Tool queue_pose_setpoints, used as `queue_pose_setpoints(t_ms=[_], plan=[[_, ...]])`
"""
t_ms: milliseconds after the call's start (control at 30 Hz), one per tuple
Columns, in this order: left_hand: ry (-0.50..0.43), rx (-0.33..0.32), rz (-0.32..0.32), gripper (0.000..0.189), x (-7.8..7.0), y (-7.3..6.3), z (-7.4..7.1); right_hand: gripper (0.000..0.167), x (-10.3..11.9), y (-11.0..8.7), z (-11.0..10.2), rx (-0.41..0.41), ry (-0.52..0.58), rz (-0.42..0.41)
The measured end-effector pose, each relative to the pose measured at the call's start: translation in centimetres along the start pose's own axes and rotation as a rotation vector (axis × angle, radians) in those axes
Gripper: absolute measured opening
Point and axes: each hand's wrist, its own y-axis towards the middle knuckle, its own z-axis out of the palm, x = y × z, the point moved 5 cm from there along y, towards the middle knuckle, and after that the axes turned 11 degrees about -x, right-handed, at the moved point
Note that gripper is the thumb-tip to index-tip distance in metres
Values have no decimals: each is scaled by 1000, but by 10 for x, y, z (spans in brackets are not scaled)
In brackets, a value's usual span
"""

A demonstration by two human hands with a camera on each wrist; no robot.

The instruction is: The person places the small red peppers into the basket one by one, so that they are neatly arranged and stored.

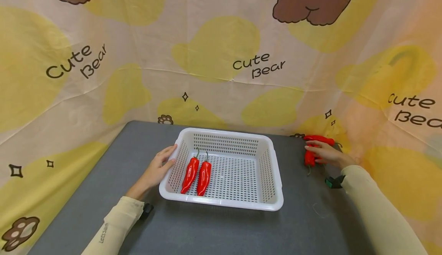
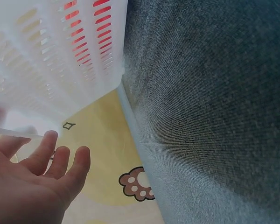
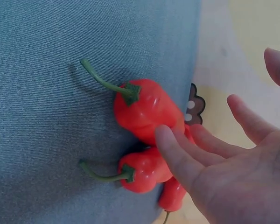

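Note:
Fingers of my left hand (image 1: 157,168) touch the left rim of a white perforated plastic basket (image 1: 221,202). In the left wrist view, those fingers (image 2: 79,163) look loosely extended, one passing behind the rim. Two red peppers (image 1: 190,175) with thin stems lie side by side in the basket's left part. At the far right, my right hand (image 1: 328,154) is over a small group of red peppers, its fingers spread. The right wrist view shows one fingertip at the nearest pepper (image 3: 147,109), without a grip around it; a second pepper (image 3: 142,171) and a third (image 3: 171,196) lie beside it.
A dark grey table surface (image 1: 214,232) carries the basket and the loose peppers. Behind and at both sides hangs a cloth (image 1: 214,55) with yellow patches and bear prints, close to the peppers at the table's right back corner.

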Motion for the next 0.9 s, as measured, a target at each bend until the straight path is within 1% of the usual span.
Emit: queue_pose_setpoints(t_ms=[267,333,467,633,900], plan=[[5,-9,-7,54,-1,0,-1,74,3,-1,7,2,53,-25],[8,-10,-11,54,-1,0,-2,74,2,-1,7,-11,51,-26],[9,-11,-11,54,0,0,-1,73,-5,1,7,-22,10,-18],[11,-10,-6,54,-1,0,0,71,-11,2,11,1,-17,-10],[20,-13,-6,53,-2,0,-2,64,-8,2,17,40,31,-67]])
